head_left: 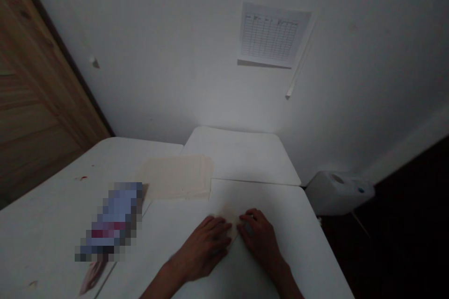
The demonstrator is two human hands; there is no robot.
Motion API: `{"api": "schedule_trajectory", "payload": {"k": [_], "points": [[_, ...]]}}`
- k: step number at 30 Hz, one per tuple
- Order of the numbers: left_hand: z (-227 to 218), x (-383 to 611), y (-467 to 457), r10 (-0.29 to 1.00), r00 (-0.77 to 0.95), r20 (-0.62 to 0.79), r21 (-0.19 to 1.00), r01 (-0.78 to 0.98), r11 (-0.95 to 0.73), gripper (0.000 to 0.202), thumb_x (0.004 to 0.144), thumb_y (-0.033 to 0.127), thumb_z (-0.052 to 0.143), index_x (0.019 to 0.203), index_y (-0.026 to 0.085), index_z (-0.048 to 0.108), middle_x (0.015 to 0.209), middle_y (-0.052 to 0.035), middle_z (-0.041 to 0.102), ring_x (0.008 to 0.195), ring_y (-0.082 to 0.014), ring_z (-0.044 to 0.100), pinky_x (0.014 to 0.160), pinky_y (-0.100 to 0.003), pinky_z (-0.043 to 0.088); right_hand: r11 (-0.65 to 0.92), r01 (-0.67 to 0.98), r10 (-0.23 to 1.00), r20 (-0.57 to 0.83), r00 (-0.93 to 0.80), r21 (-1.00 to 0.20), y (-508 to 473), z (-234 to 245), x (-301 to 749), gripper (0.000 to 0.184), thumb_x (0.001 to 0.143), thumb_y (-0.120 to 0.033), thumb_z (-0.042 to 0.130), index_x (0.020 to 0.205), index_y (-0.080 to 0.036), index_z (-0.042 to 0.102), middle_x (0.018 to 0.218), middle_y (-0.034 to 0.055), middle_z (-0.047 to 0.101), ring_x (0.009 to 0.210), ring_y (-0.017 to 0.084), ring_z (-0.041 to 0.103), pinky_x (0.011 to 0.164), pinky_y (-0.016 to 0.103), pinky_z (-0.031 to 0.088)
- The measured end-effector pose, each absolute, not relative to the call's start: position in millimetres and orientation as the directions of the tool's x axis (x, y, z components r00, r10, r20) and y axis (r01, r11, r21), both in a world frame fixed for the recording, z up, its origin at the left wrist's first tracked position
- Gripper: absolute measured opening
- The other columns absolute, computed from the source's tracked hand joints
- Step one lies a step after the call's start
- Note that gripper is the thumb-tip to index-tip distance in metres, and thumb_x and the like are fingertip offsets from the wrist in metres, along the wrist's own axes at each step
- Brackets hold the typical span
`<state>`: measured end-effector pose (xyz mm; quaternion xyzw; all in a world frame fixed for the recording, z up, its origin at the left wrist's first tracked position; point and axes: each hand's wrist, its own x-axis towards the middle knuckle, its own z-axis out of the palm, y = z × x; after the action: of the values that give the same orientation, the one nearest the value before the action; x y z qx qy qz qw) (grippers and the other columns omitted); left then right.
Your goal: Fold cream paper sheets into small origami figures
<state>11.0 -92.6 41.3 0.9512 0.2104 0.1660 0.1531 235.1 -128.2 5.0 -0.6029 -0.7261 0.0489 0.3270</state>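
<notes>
A white wall rises ahead, with one wooden door at the left and one ruled chart fixed to the wall above one thin white strip. Three white tabletops meet below it: a left top, a far top and a near top. One white plastic tank sits off the right edge of the near top, apart from it.

Two hands are in view, both on the near top. The left hand and right hand lie almost flat, fingers extended and not gripping, pressing on one cream sheet that shows only in the narrow gap between them. Their fingertips nearly meet over it.

Beyond the hands, one cream stack of similar sheets lies across the seam between tops, well clear of the fingers. One pixelated item lies to the left, too blurred to identify.
</notes>
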Motion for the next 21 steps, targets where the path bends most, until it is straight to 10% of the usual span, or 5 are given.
{"api": "schedule_trajectory", "payload": {"k": [21], "points": [[44.1, 13.4, -95.5, 0.446, 0.853, 0.273, 0.357, 0.340, -0.870, 0.023, 0.092, 0.022, 0.051, 0.109, 0.023, 0.065, 0.126, -0.0076, 0.061, 0.118, -0.0270, 0.051, 0.100, -0.046, 0.039, 0.278, 0.838, 0.914, 0.398, -0.081, -0.469, -129.9, 9.4, 234.1, 0.018, 0.083, -0.021, 0.062, 0.101, -0.023, 0.065, 0.099, 0.0054, 0.063, 0.093, 0.020, 0.058, 0.083, 0.032, 0.049]]}}
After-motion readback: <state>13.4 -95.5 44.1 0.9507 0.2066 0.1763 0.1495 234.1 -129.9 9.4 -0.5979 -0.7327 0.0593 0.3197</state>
